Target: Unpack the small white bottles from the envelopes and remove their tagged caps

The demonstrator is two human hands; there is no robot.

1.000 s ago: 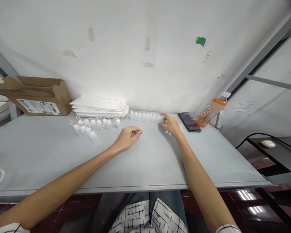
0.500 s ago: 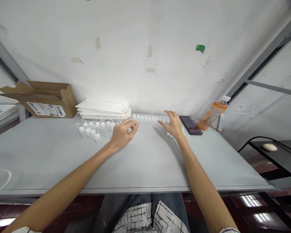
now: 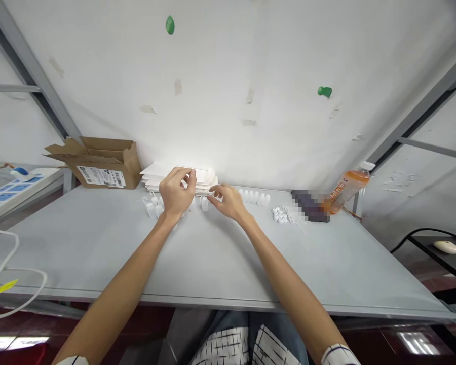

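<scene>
My left hand (image 3: 178, 191) is raised over the group of small white bottles with loops (image 3: 151, 209), its thumb and fingertips pinched together; anything between them is too small to make out. Close by on the right, my right hand (image 3: 228, 200) has its thumb and index finger closed beside a white bottle with a loop (image 3: 204, 204); what the fingertips hold is unclear. Several white bottles (image 3: 256, 197) stand in a row beyond my right hand. Small round white caps (image 3: 279, 215) lie next to thin white cords (image 3: 293, 215) further right.
An open cardboard box (image 3: 102, 163) and a stack of white sheets (image 3: 159, 173) stand at the back left of the grey table (image 3: 220, 268). A dark phone (image 3: 309, 205) and an orange drink bottle (image 3: 347, 187) are at the right. A white cable (image 3: 38, 289) hangs at the left edge.
The view has turned left. My right hand has moved left from the row's right end, towards my left hand, and its fingers have closed. The caps and cords are now uncovered.
</scene>
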